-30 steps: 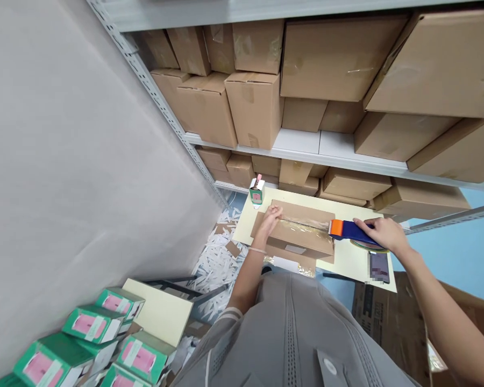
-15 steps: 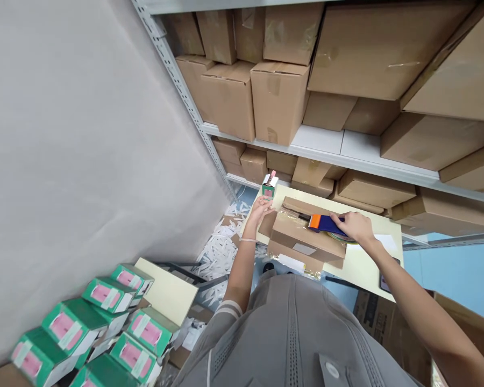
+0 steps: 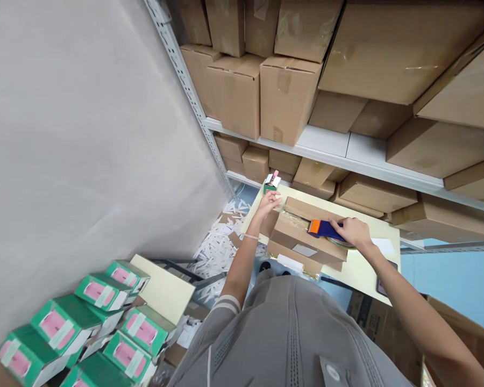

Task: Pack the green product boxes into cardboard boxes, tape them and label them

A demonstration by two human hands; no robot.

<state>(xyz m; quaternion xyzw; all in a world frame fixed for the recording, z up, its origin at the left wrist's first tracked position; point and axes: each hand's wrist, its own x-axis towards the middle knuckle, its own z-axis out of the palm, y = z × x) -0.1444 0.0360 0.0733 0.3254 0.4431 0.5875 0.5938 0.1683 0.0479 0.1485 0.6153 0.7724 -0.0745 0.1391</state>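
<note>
The right hand grips a blue-and-orange tape dispenser on the brown cardboard box, which lies on the pale yellow bench; the left hand, fingers loosely curled, braces the box's far-left end, steadying it.

Grey ribbed top, striped cuff, thin wristband

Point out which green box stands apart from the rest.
The small green box at the table's far left corner, just beyond the left hand. It stands alone, top flap open; the others are piled on the floor.
</note>
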